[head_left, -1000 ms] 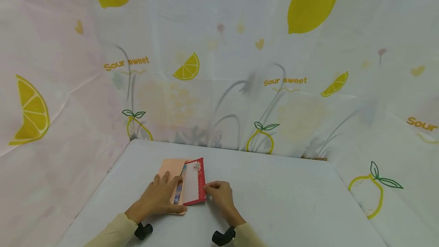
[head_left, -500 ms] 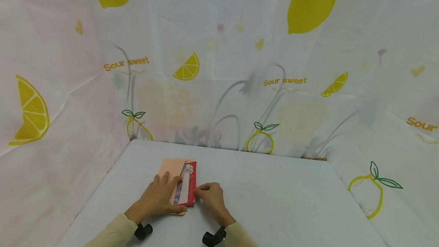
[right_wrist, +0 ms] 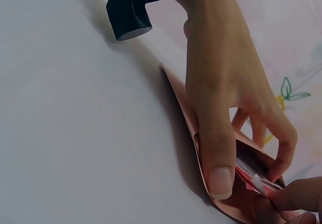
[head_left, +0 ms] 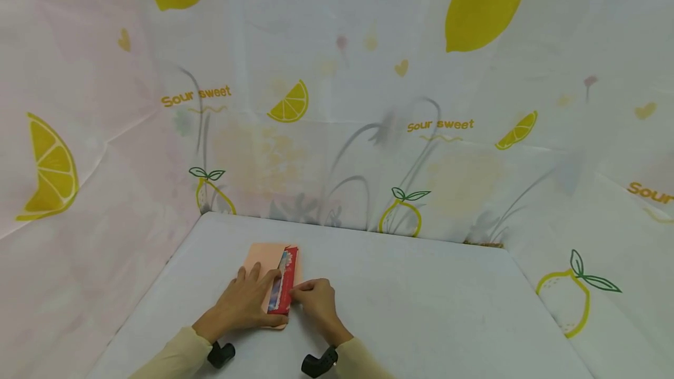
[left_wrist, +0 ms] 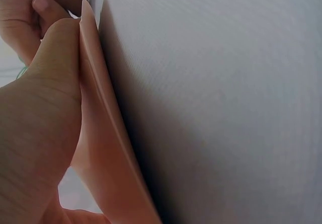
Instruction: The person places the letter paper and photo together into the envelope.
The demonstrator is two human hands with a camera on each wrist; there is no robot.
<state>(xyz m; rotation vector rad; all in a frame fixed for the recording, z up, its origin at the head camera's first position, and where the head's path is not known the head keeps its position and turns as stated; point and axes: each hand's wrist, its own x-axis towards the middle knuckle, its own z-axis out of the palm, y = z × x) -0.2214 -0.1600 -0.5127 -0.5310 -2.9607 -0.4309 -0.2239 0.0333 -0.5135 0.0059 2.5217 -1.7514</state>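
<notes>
A peach envelope (head_left: 265, 255) lies on the white table, its opening on the right. My left hand (head_left: 239, 304) rests spread on it, thumb along the near edge and index finger by the opening. My right hand (head_left: 319, 303) pinches the right edge of a red card (head_left: 287, 279) with a white lacy border. Most of that card sits inside the envelope, hidden; a red strip shows. Beside the strip is a blue printed piece (head_left: 276, 291). In the right wrist view the envelope (right_wrist: 181, 95) gapes around the card, with my left thumb (right_wrist: 217, 153) at its lower edge.
The white table (head_left: 421, 303) stretches to the right of the envelope. Lemon-printed cloth (head_left: 337, 151) hangs behind and at both sides. A black wrist device (head_left: 319, 362) is on my right wrist, another device (head_left: 221, 355) on my left.
My right hand has moved left, sliding the red card further into the envelope until just a strip shows. The left hand has stayed on the envelope.
</notes>
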